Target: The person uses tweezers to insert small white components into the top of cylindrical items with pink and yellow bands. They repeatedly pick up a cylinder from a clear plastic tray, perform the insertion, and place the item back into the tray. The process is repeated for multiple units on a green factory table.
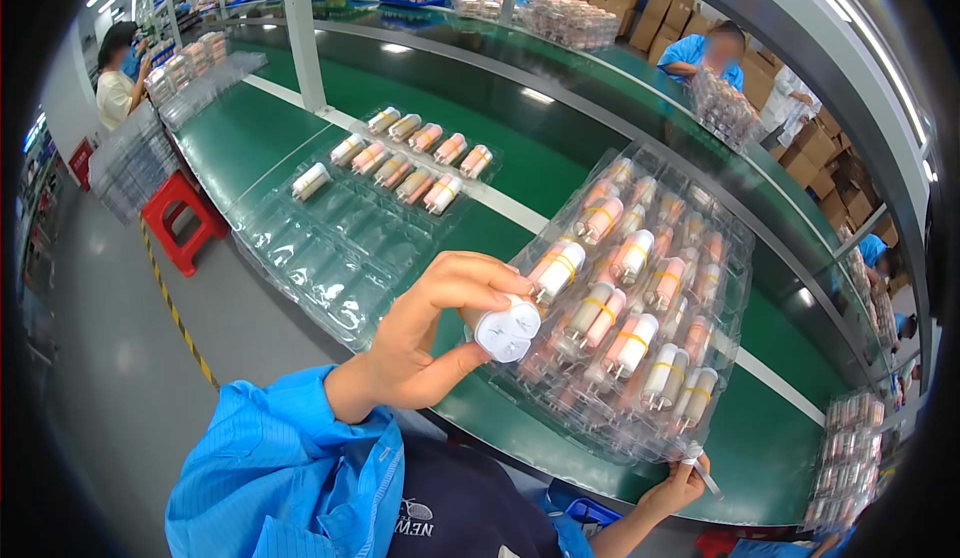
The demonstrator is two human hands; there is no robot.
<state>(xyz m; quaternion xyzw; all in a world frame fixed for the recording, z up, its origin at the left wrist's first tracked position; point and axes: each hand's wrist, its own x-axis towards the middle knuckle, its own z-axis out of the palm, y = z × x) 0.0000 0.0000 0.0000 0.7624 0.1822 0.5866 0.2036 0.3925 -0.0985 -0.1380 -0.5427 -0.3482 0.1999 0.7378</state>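
Note:
My left hand (430,328) is closed round a bundle of cylinders (508,330), its white rounded ends turned toward me. Just beyond it rises a stack of clear plastic trays (735,303), filled with white, pink and grey cylinders in bundles with yellow bands. Low at the right, my right hand (680,488) pinches a small piece with a whitish tip and a thin pale strip, beside the stack's near corner; its kind is unclear. To the left lies another clear tray (330,273), with bundles in its far rows and one at its left side; its near pockets hold none.
Trays lie on a green work surface (820,358) with a white line. A metal post (302,33) stands at the far side. On the floor at left are a red stool (183,223) and stacked clear trays (130,163). Other people work across the line, near cardboard boxes (655,18).

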